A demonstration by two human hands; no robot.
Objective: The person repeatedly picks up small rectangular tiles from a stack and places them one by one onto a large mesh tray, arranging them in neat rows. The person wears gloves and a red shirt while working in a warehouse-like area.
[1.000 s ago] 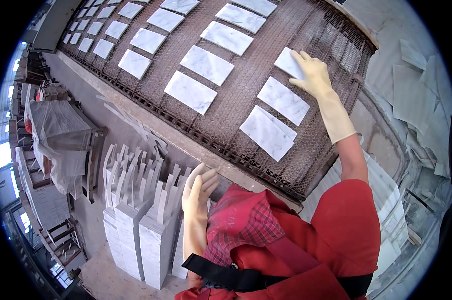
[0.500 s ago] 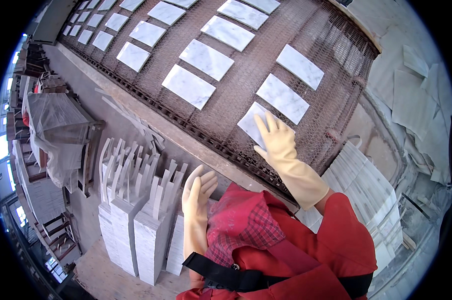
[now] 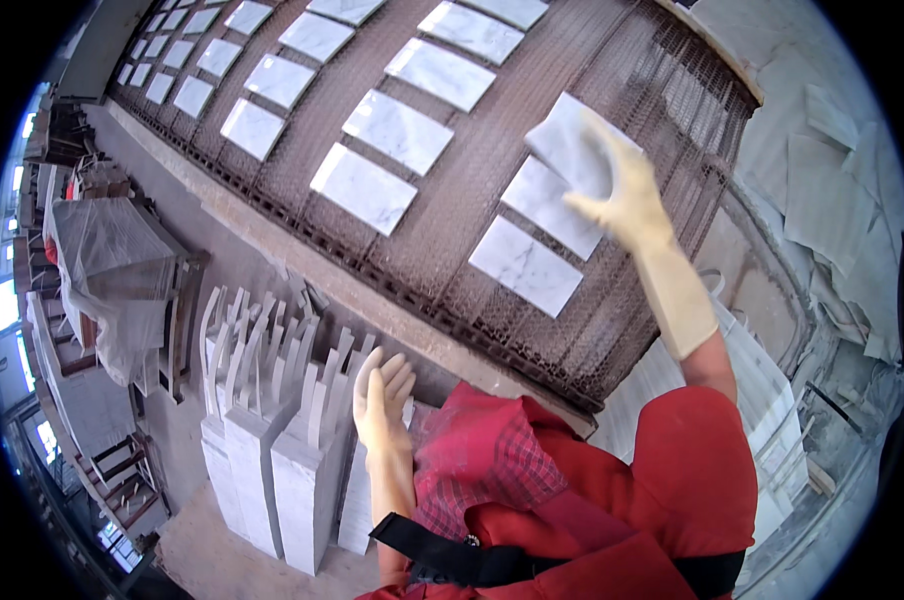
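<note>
My right hand, in a pale yellow rubber glove, is over the nearest row of white, grey-veined marble tiles on a brown mesh conveyor belt. Its fingers and thumb are spread at the farthest tile of that row, partly hiding it; motion blur leaves contact unclear. A middle tile lies beneath the thumb side, and the nearest tile is uncovered. Low at my left, beside the belt's edge, my gloved left hand holds nothing, its fingers stretched out with a slight bend.
More marble tiles lie in rows along the belt. Upright stacks of slabs with thin strips on top stand at my left. Farther left is a plastic-covered stack. Broken stone sheets lie at the right.
My right hand has moved away from the nearest tile to the farthest one of its row. The tile rows on the belt have shifted left. My left hand has barely moved.
</note>
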